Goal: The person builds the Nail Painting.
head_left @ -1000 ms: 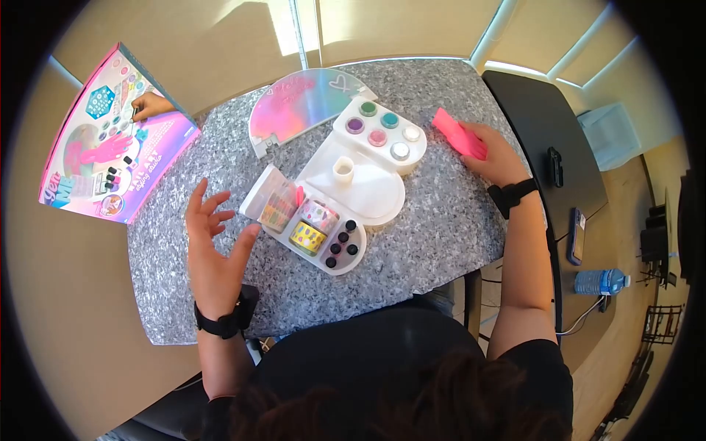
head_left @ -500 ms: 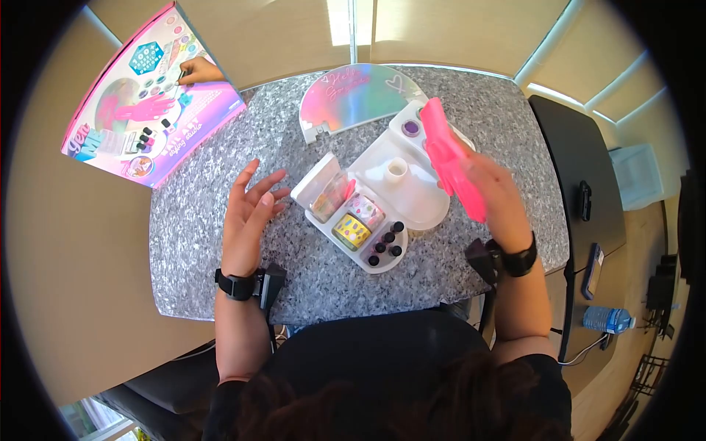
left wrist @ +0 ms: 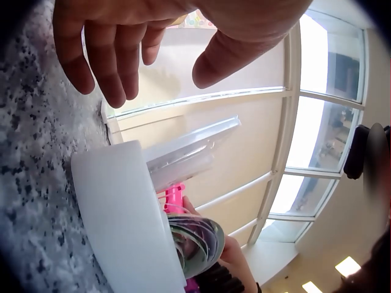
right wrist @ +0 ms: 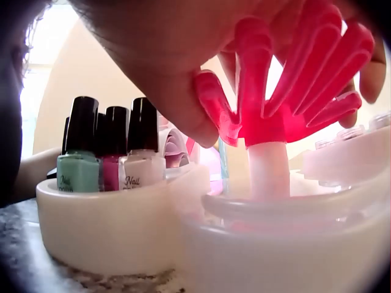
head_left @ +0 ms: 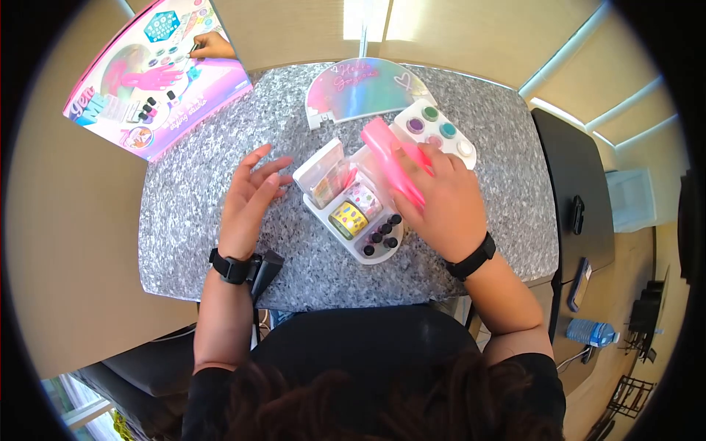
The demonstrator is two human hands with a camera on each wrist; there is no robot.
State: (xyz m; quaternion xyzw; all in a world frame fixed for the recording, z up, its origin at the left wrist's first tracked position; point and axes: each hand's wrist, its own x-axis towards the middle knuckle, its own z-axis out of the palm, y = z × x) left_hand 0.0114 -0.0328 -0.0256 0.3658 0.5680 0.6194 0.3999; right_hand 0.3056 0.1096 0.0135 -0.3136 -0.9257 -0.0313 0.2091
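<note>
My right hand (head_left: 450,206) grips a pink plastic model hand (head_left: 380,143) over the middle of the white tray. In the right wrist view the base of the model hand (right wrist: 264,125) meets the top of a short white post (right wrist: 269,171), its pink fingers spread upward. My left hand (head_left: 246,202) hovers beside the tray's left end, fingers loosely bent and holding nothing. That end of the tray (left wrist: 122,213) carries a yellow patterned roll (head_left: 348,219), a pale patterned roll (head_left: 365,198) and several black-capped nail polish bottles (head_left: 382,235).
A tray section with small colored pots (head_left: 415,126) lies at the back right. Behind it is a shiny half-round panel (head_left: 368,92). The product box (head_left: 162,81) stands at the back left. On the dark side table (head_left: 566,184) are a phone (head_left: 579,283) and a water bottle (head_left: 592,332).
My right hand has brought the pink model hand leftward from the table's right side to the middle of the tray, turning it on the way. The left hand stays open beside the tray.
</note>
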